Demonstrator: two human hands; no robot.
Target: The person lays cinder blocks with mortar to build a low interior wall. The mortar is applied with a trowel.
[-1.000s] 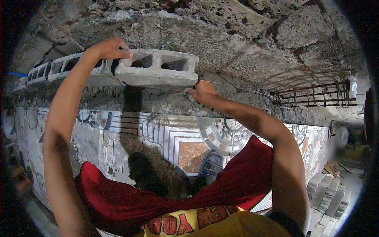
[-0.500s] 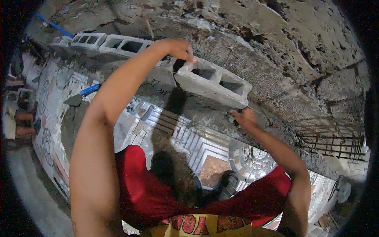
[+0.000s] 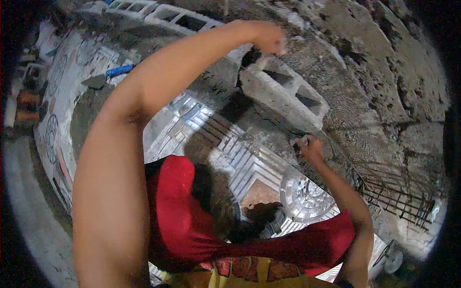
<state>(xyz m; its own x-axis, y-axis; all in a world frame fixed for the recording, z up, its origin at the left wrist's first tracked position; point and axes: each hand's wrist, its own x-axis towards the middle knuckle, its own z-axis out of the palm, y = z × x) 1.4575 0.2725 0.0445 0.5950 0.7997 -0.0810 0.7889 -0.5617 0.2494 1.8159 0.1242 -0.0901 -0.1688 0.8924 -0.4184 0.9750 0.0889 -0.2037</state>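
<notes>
A grey hollow concrete block [image 3: 283,98] lies with its cavities facing up on the rough ledge, its long side toward me. My left hand [image 3: 270,37] is over the block's far left end, fingers curled and blurred; contact with the block cannot be made out. Close below the block's right end is my right hand [image 3: 312,148], fingers bent together beside a small dark patch. Whatever may be in either hand is hidden or too small to name. A thin string [image 3: 348,163] runs from near the block's right corner.
More hollow blocks [image 3: 180,19] line the ledge at upper left, with a gap before the nearer block. A blue-handled trowel [image 3: 117,72] lies left of my forearm. A rough wall [image 3: 384,62] rises behind. Rebar [image 3: 401,204] juts out at right. Patterned tiles [image 3: 261,192] are below.
The view has tilted, so the block sits farther right and looks more slanted. My left hand has shifted right and lifted slightly from the block's corner. My right hand stays by the lower right end.
</notes>
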